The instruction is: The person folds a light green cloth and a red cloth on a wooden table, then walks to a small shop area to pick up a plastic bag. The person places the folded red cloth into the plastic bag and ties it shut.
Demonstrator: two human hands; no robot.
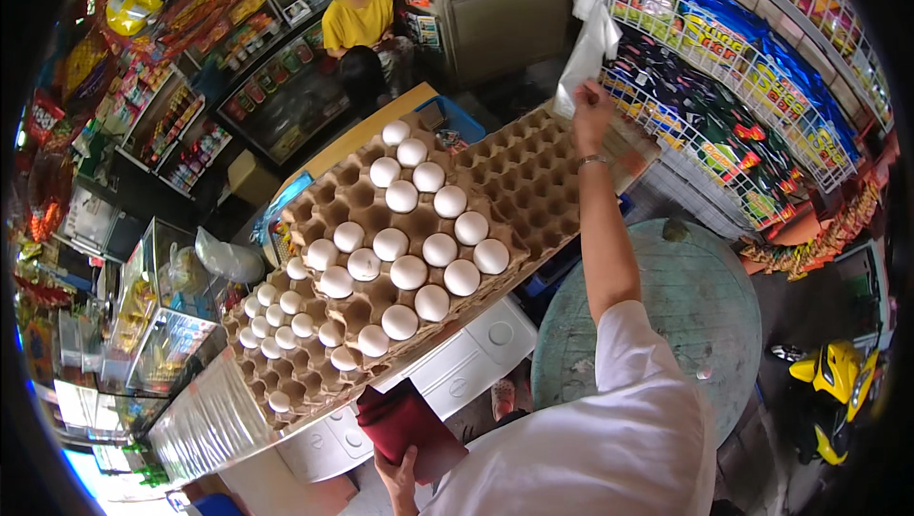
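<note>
My right arm reaches forward to a bunch of hanging white plastic bags (592, 40). The fingers of my right hand (592, 116) are closed on the lower end of one bag. Low in the view, my left hand (398, 476) grips a dark red, flat, folded item (409, 430), which looks like a pouch or wallet. Just beyond it, stacked cardboard egg trays (328, 194) carry many white eggs (408, 272), with bare hollows among them. A second tray with smaller-looking eggs (270, 347) lies to the left. Behind is a tray of empty hollows (519, 168).
A round green table (657, 326) stands to the right of the trays. Wire racks of snack packets (733, 69) rise at the far right. A person in a yellow top (358, 21) sits beyond the counter. A glass case (162, 326) stands left, and a yellow vehicle (833, 373) lower right.
</note>
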